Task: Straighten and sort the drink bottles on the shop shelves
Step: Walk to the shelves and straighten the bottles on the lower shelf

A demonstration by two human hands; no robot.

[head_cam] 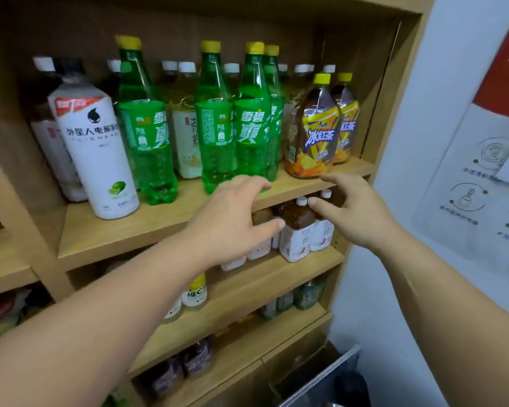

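Tea bottles (297, 230), white-capped, centre-right of frame, on the shelf (276, 280) under green soda bottles (215, 124). Left hand (235, 218) and right hand (356, 212) just beside them, fingers spread loosely, holding nothing.

Green soda bottles (249, 118) with yellow caps; a white bottle (96, 148) showing a lime; yellow-labelled brown tea bottles (315, 130); pale wood shelf (165, 221).

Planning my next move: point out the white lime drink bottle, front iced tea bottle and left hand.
white lime drink bottle (96, 160), head view, white label.
front iced tea bottle (316, 133), head view, yellow label.
left hand (232, 220), head view, back of hand.
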